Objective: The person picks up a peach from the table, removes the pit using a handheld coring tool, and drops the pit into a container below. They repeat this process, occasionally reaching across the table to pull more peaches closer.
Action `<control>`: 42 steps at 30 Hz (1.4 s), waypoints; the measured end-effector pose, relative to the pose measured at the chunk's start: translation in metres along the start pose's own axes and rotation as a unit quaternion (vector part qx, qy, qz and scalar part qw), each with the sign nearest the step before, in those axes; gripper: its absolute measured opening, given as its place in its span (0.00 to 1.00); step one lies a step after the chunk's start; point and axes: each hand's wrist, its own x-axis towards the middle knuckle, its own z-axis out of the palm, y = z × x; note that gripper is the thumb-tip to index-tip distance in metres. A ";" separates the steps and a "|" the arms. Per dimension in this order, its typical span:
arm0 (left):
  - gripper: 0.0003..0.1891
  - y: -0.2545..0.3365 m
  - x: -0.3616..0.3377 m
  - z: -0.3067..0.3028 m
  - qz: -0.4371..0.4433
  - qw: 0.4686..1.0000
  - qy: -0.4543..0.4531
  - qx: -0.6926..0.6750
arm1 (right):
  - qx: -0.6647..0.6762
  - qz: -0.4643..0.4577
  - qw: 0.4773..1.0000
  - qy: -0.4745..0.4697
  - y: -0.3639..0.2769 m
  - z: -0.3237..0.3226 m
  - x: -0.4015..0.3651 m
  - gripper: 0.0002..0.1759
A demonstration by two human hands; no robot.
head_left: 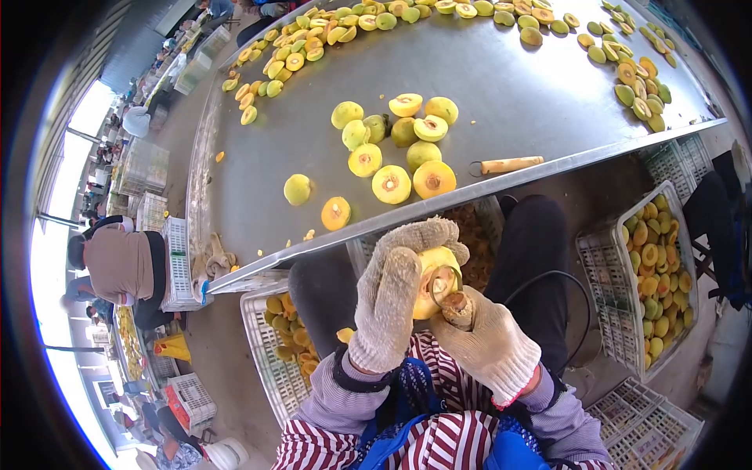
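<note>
My left hand (392, 294), in a knitted glove, is wrapped round a yellow peach half (435, 265) with its cut face turned to my right. My gloved right hand (489, 341) grips a wooden-handled pitting tool (457, 310). The tool's metal loop lies against the cut face of the peach, around its middle. Just beyond my hands, a group of peach halves (392, 184) lies near the edge of the metal table (274, 149). A second loop tool (511, 165) with a wooden handle rests by that edge.
More peach halves (294, 61) line the table's far side and right end. Crates of peaches stand at my right (583, 258) and left (258, 321), beside my knees. A black cable (587, 309) curves past my right leg. Another person (121, 262) is at the left.
</note>
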 end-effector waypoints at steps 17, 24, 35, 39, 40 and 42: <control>0.29 0.019 0.005 0.008 0.010 0.971 -0.030 0.235 | 0.242 0.235 0.926 -0.167 -0.024 -0.024 0.003 0.13; 0.16 0.019 0.014 0.004 0.279 0.807 -0.114 0.508 | 0.375 0.318 0.822 -0.288 -0.008 -0.039 0.004 0.11; 0.18 0.016 0.021 -0.006 0.197 0.909 -0.191 0.314 | 0.502 0.296 0.752 -0.309 -0.003 -0.034 0.000 0.09; 0.19 0.008 0.014 -0.013 0.068 0.970 -0.184 0.144 | 0.582 0.292 0.670 -0.356 0.010 -0.026 -0.008 0.14; 0.21 0.006 0.014 -0.017 0.121 0.949 -0.220 0.189 | 0.599 0.281 0.660 -0.356 0.012 -0.023 -0.011 0.16; 0.14 0.009 0.011 -0.007 0.131 0.961 -0.177 0.166 | 0.600 0.275 0.651 -0.375 0.018 -0.023 -0.011 0.19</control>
